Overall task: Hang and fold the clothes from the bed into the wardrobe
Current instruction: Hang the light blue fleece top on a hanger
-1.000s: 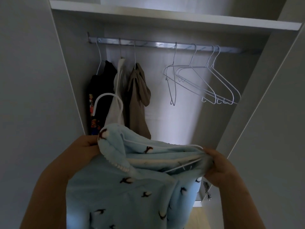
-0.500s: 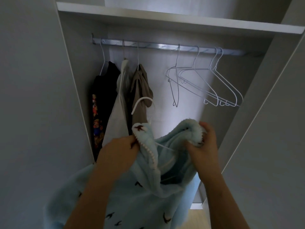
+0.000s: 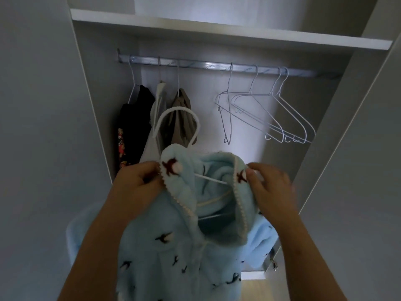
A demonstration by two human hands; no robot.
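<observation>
A light blue fleece garment (image 3: 165, 253) with small dark bird prints hangs in front of me on a white hanger (image 3: 176, 124), whose hook sticks up out of the collar. My left hand (image 3: 138, 181) pinches the left collar edge. My right hand (image 3: 271, 183) grips the right collar edge, and the two hold the neck opening apart. The hanger's arm shows inside the opening. Both hands are below the metal rail (image 3: 217, 67) of the open wardrobe.
Three garments hang at the rail's left: a black one (image 3: 134, 118), a white one (image 3: 157, 105) and a tan one (image 3: 182, 118). Several bare wire hangers (image 3: 267, 114) hang to the right. A shelf (image 3: 217, 29) runs above. Wardrobe walls stand on both sides.
The hanger's hook has come up higher out of the collar. My hands have moved apart along the collar, spreading the neck opening wider, and the garment sits squarer on the hanger.
</observation>
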